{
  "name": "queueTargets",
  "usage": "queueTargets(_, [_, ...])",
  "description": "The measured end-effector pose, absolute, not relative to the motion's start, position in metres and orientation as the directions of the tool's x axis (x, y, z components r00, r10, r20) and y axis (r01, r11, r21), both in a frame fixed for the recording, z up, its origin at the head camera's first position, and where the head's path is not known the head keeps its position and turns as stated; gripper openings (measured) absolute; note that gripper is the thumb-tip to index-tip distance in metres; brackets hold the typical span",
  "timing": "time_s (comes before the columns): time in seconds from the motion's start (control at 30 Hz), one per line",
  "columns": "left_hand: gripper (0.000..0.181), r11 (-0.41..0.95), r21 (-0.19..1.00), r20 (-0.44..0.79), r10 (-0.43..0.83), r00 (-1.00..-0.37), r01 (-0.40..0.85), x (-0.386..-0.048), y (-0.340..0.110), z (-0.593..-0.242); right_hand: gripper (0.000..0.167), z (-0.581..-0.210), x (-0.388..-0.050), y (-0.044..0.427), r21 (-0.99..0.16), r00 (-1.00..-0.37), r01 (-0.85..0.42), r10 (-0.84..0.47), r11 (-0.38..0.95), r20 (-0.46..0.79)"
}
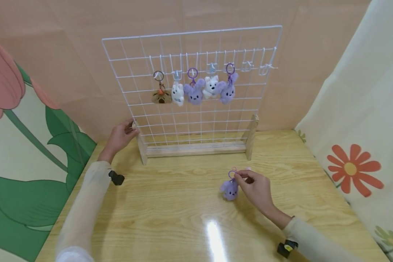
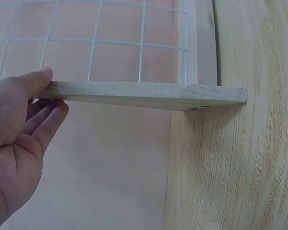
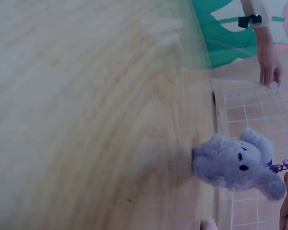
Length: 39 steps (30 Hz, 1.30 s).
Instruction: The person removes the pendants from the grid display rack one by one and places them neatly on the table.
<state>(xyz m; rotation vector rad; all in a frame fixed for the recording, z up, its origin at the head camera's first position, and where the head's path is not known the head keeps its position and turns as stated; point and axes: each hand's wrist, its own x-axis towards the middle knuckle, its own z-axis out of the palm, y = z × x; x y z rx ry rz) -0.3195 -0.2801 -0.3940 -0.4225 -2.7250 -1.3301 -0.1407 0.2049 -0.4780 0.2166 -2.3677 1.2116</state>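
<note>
My right hand [image 1: 257, 189] pinches the purple ring of a fluffy purple plush keychain [image 1: 230, 190] low over the tabletop. In the right wrist view, the plush keychain [image 3: 235, 162] shows its dark eyes, nose and long ears. My left hand [image 1: 120, 137] holds the left wooden upright [image 1: 141, 145] of a white wire grid rack [image 1: 196, 123]. Seen from the left wrist, the thumb of the left hand [image 2: 19, 129] lies on one side of the wooden upright [image 2: 149, 91] and the fingers on the other.
On the rack's hooks hang a brown plush keychain [image 1: 161, 96], two white plush keychains, one at the left [image 1: 178, 95], and two purple ones, one in the middle [image 1: 194, 94]. Bare hooks [image 1: 264, 68] are at the right. The rack stands on a wood-grain table [image 1: 170, 203].
</note>
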Motion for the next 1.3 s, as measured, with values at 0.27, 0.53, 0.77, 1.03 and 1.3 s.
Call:
queueTargets(0.27, [0.068, 0.576, 0.772, 0.176, 0.212, -0.961, 0.268, -0.319, -0.28, -0.393, 0.01, -0.48, -0.155, 0.208, -0.705, -0.894, -0.329, 0.032, 0.629, 0.447])
queueTargets(0.53, [0.069, 0.567, 0.781, 0.167, 0.213, -0.963, 0.261, -0.317, -0.28, -0.392, 0.009, -0.491, -0.173, 0.213, -0.698, -0.912, -0.31, 0.004, 0.646, 0.409])
queueTargets(0.77, [0.068, 0.568, 0.775, 0.184, 0.216, -0.959, 0.277, -0.319, -0.28, -0.392, 0.009, -0.498, -0.183, 0.216, -0.685, -0.92, -0.293, -0.002, 0.667, 0.391])
queueTargets(1.03, [0.068, 0.569, 0.772, 0.19, 0.219, -0.957, 0.283, -0.32, -0.279, -0.393, 0.008, -0.503, -0.188, 0.216, -0.653, -0.928, -0.306, -0.065, 0.693, 0.366])
queueTargets(1.3, [0.066, 0.575, 0.767, 0.195, 0.214, -0.957, 0.284, -0.319, -0.278, -0.392, 0.007, -0.509, -0.194, 0.215, -0.602, -0.923, -0.328, -0.112, 0.728, 0.369])
